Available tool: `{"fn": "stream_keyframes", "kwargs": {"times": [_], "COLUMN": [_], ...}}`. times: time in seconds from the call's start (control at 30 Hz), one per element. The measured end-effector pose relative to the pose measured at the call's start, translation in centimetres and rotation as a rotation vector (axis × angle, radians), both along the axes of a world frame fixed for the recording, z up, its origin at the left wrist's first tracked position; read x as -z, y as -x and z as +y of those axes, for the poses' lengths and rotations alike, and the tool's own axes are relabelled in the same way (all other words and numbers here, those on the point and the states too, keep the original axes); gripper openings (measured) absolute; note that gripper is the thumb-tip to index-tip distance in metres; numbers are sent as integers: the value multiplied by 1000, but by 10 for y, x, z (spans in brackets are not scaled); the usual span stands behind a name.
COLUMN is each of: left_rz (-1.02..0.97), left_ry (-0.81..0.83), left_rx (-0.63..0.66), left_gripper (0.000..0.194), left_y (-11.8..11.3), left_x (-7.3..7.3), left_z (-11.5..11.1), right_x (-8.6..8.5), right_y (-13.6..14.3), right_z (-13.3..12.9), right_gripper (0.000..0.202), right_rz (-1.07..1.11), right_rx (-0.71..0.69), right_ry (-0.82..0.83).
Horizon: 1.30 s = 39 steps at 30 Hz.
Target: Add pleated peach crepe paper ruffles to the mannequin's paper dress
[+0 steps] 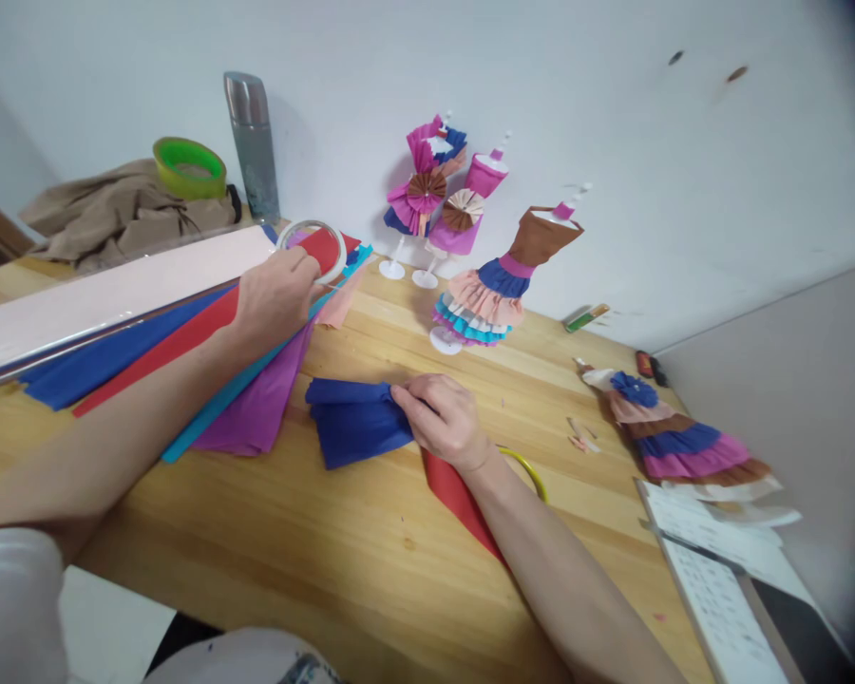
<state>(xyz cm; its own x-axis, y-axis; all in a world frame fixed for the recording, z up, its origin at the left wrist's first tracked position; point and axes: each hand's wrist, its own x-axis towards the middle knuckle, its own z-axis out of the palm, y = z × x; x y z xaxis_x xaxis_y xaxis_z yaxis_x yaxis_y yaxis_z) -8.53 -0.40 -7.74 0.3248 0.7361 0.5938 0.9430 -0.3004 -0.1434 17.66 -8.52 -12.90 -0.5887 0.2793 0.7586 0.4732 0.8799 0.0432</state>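
My right hand (pixel 443 418) is closed in a pinch on the gathered end of a piece of blue crepe paper (pixel 360 427), which fans out to the left over the tabletop. Beneath that wrist lies a red paper strip (pixel 460 503), beside a yellow ring (pixel 531 470) partly hidden by the arm. My left hand (pixel 281 290) is closed on a roll of clear tape (pixel 340 252), its fingertips mostly hidden behind the hand. Under the left forearm are layered blue (pixel 124 347), red and teal sheets, and a purple crepe paper sheet (pixel 263 408).
Three small paper-dressed mannequins stand by the wall, the nearest in a brown-topped dress (pixel 541 237). Another paper dress (pixel 691 437) lies at right, above a notebook (pixel 712 560). At back left are a flask (pixel 253 142), a green tape roll (pixel 189 169) and brown cloth (pixel 106 209).
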Motion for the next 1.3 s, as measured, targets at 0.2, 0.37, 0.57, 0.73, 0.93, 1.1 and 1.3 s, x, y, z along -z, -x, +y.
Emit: {"fn": "stream_keyframes", "kwargs": {"times": [0.2,0.37,0.57,0.73,0.93,1.1,1.3], "left_rz": [-12,17,-35,-104,-243,-458,-742], "left_ry": [85,227,397,483,561,688,1101], "left_rx": [171,297,421,475,509,513,523], "left_gripper": [24,25,15,15,15,43,50], "left_y": [0,-7,-25,-35,-35,-33,-39], "left_x": [-1,19,48,63,66,53,16], "left_z": [3,4,4,4,5,3,-39], "right_x": [-7,-14,-9,-28,-57,-64,-70], "right_y": [3,4,8,13,12,6,6], "right_z": [-1,-1,3,-12,-25,-23,-29], "right_gripper": [21,49,24,20,21,25,17], "right_rz": [-65,-401,-389,-136,-110,-215,-161], "right_rx": [104,14,11,-294,-818,-839,-268], "right_ry": [227,571,568,891,1368,1443,991]}}
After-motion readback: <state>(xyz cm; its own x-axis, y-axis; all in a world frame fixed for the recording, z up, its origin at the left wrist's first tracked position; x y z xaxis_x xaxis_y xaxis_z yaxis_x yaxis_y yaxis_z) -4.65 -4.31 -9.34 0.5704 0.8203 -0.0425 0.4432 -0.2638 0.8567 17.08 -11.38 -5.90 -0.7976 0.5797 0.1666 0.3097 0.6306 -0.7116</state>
